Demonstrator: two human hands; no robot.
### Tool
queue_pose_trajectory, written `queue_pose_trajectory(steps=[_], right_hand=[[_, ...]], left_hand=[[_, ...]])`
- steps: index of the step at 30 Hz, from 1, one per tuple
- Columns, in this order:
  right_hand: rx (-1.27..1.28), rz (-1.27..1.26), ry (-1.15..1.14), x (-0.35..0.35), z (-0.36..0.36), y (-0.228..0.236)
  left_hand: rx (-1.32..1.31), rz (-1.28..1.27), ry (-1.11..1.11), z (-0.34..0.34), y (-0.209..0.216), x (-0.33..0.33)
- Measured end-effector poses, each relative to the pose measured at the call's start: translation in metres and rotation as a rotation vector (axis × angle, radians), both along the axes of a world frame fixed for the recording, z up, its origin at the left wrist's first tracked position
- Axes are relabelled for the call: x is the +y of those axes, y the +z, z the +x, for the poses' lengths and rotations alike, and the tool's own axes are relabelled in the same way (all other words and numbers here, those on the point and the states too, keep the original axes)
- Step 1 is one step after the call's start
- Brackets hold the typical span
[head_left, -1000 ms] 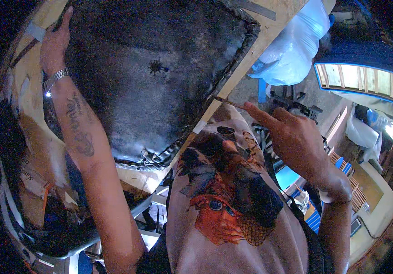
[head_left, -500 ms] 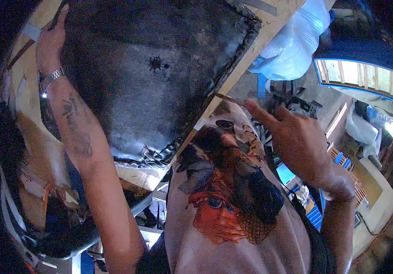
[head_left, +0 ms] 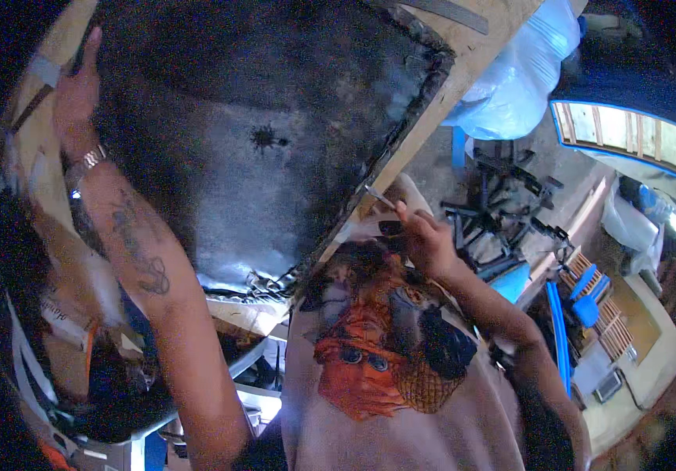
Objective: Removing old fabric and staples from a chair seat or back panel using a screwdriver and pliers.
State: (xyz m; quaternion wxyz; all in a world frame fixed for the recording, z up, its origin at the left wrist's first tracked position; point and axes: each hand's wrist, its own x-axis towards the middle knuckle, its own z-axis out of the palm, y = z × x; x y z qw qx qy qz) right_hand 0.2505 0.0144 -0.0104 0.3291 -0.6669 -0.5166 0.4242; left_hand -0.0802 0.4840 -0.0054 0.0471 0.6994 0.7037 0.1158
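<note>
A dark, black-covered panel (head_left: 251, 204) with bunched, gathered edges fills the upper middle, lying on a pale wooden board (head_left: 424, 125). A small dark splotch (head_left: 267, 137) marks its surface. My left hand (head_left: 79, 106) rests along the panel's far left edge, one finger stretched out; its other fingers are hard to make out. Near the panel's right edge, my right hand (head_left: 428, 239) is closed around a thin, metallic hand tool (head_left: 381, 198). The tool's tip points at the wooden border, and its handle is hidden in my fist. Whether the tip touches cannot be told.
A bulging pale plastic bag (head_left: 514, 78) sits beyond the board at the upper right. Black metal parts (head_left: 502, 196) lie on the floor to the right. Farther right are blue clamp-like tools (head_left: 585, 302) and a wooden slatted piece (head_left: 608, 314). Cardboard (head_left: 63, 314) stands at the left.
My right hand has moved left and slightly down, and its outstretched finger has curled in around the tool. My left hand has shifted slightly left and down along the panel edge.
</note>
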Motion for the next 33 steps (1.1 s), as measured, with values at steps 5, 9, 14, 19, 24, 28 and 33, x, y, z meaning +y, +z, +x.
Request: queue_pose_trajectory(steps=[5,9,14,19,24,28,33], right_hand=[[-0.128,0.092,0.063,0.007,0.002,-0.024],[-0.325,-0.058,0.145,0.009,0.006,0.027],[-0.393,-0.121,0.177,0.02,0.009,0.057],[-0.265,-0.05,0.081,0.021,-0.01,-0.005],[0.13,0.388,-0.182,0.021,-0.045,-0.07],[-0.159,-0.068,0.018,0.015,-0.002,0.0],[-0.289,-0.032,0.093,0.022,0.006,0.017]], left_hand=[[0.028,-0.068,0.021,-0.002,-0.003,0.008],[0.009,-0.025,-0.015,-0.022,-0.007,0.016],[-0.094,-0.091,0.079,0.002,0.006,0.006],[-0.12,-0.079,0.119,0.042,0.028,-0.019],[-0.025,-0.012,-0.032,-0.013,-0.005,0.017],[-0.011,-0.053,0.019,0.002,0.0,0.008],[-0.014,-0.025,0.055,0.005,0.004,0.006]])
